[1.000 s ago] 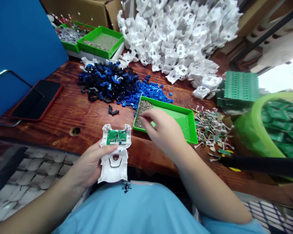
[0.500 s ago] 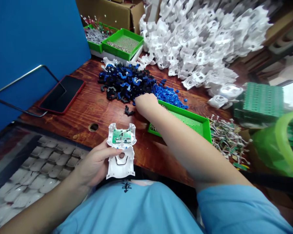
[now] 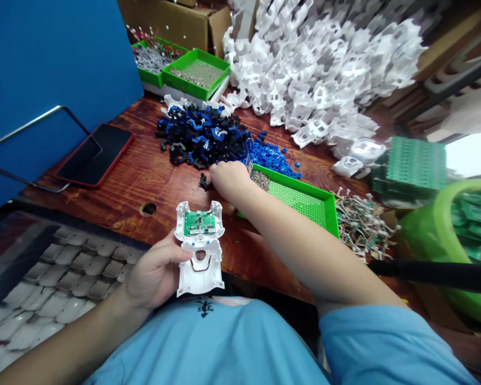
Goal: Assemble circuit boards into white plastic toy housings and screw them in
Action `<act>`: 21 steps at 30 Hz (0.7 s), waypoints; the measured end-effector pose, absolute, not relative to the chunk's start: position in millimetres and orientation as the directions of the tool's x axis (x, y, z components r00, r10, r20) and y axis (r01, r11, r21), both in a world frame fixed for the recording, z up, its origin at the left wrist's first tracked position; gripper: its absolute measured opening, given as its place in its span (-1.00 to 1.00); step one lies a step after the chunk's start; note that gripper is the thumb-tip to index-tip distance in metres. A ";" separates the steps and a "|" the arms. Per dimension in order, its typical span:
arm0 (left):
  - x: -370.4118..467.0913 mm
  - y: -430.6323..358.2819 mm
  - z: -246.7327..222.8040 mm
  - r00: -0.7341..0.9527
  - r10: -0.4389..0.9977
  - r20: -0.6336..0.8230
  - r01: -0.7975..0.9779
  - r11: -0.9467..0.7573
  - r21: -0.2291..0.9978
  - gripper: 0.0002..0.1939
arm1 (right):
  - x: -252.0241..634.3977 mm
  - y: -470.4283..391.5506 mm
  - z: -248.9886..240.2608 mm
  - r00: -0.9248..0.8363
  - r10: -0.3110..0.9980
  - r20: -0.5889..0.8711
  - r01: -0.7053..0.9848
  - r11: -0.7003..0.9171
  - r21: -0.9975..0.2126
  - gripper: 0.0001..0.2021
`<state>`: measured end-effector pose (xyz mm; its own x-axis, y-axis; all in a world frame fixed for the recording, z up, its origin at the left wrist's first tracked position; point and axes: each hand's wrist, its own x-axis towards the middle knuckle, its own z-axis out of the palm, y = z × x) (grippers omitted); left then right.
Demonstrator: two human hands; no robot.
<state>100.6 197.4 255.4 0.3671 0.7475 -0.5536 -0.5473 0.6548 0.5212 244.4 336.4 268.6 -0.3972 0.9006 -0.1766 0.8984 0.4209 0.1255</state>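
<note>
My left hand [image 3: 158, 270] is closed on a white plastic housing [image 3: 200, 272], held near my body. A green circuit board [image 3: 200, 223] sits in the upper part of that housing. My right hand [image 3: 228, 179] is at the near edge of a pile of black and blue parts [image 3: 204, 133], beside a loose black part [image 3: 204, 182]. Its fingers are curled under and mostly hidden, so what they hold cannot be made out. Small metal pieces [image 3: 260, 181] lie in a green tray [image 3: 331, 214] partly behind my right forearm. Blue pieces [image 3: 268, 155] lie beyond the tray.
A phone [image 3: 96, 155] lies at the left by a metal bar. Many white shells [image 3: 312, 80] are heaped at the back right. Wired parts [image 3: 363, 224], stacked green boards [image 3: 417, 160] and a green basket [image 3: 444, 230] stand at the right. Another green tray [image 3: 206, 96] is at the back.
My right hand has moved slightly left and nearer the loose black part, uncovering metal pieces in the tray. My left thumb has shifted back a little on the housing. The view has shifted slightly.
</note>
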 end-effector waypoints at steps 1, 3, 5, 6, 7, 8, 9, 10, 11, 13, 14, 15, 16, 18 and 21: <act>100.1 196.8 254.9 0.366 0.753 -0.547 -0.543 0.650 0.532 -0.30 | 245.9 334.8 273.4 -0.385 0.912 -0.142 0.910 0.401 0.105 -0.75; 99.6 195.9 254.5 0.369 0.759 -0.536 -0.535 0.645 0.545 -0.34 | 251.6 325.5 287.7 -0.361 0.930 -0.064 0.929 0.365 0.058 -0.73; 100.1 195.2 255.0 0.370 0.764 -0.529 -0.523 0.642 0.561 -0.42 | 260.7 305.4 305.7 -0.377 0.926 0.027 0.925 0.378 -0.049 -0.72; 100.8 195.1 255.5 0.369 0.765 -0.529 -0.511 0.642 0.572 -0.46 | 265.9 291.7 314.7 -0.411 0.907 0.092 0.892 0.421 -0.165 -0.74; 101.9 195.0 256.0 0.367 0.765 -0.530 -0.497 0.643 0.583 -0.49 | 271.1 276.6 322.7 -0.455 0.880 0.138 0.835 0.475 -0.279 -0.76; 103.4 195.1 256.5 0.366 0.764 -0.531 -0.482 0.644 0.594 -0.50 | 275.8 260.9 329.0 -0.538 0.832 0.133 0.760 0.547 -0.351 -0.78; 105.2 195.3 256.7 0.374 0.762 -0.529 -0.470 0.647 0.600 -0.48 | 279.6 246.0 333.2 -0.639 0.765 0.082 0.680 0.612 -0.404 -0.80; 107.3 195.5 256.6 0.392 0.756 -0.524 -0.459 0.654 0.601 -0.45 | 282.3 232.7 335.2 -0.723 0.691 0.003 0.620 0.650 -0.439 -0.81; 109.5 195.7 256.3 0.419 0.748 -0.515 -0.449 0.664 0.598 -0.43 | 284.0 221.6 335.0 -0.774 0.630 -0.064 0.586 0.676 -0.446 -0.83; 114.0 195.9 255.2 0.471 0.730 -0.496 -0.429 0.681 0.594 -0.38 | 284.4 207.3 329.8 -0.805 0.567 -0.174 0.583 0.702 -0.408 -0.86; 116.1 195.7 254.6 0.491 0.720 -0.490 -0.417 0.688 0.594 -0.37 | 283.8 203.7 326.0 -0.798 0.569 -0.198 0.598 0.710 -0.372 -0.88; 117.8 195.3 254.2 0.506 0.713 -0.485 -0.409 0.693 0.593 -0.36 | 282.9 201.7 322.3 -0.791 0.576 -0.207 0.610 0.716 -0.339 -0.89; 119.3 194.7 254.1 0.514 0.711 -0.480 -0.406 0.695 0.594 -0.35 | 282.0 200.7 318.9 -0.789 0.580 -0.202 0.613 0.726 -0.313 -0.90; 120.9 192.7 254.7 0.518 0.715 -0.469 -0.409 0.689 0.599 -0.33 | 280.1 199.8 313.7 -0.805 0.575 -0.149 0.592 0.758 -0.273 -0.89; 120.7 189.2 257.1 0.506 0.735 -0.452 -0.417 0.667 0.618 -0.37 | 278.2 197.2 308.6 -0.814 0.581 -0.014 0.571 0.794 -0.210 -0.87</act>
<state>120.7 189.2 257.1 0.5055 0.7350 -0.4518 -0.4166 0.6665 0.6182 278.2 197.2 308.6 -0.8135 0.5814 -0.0138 0.5708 0.7937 -0.2103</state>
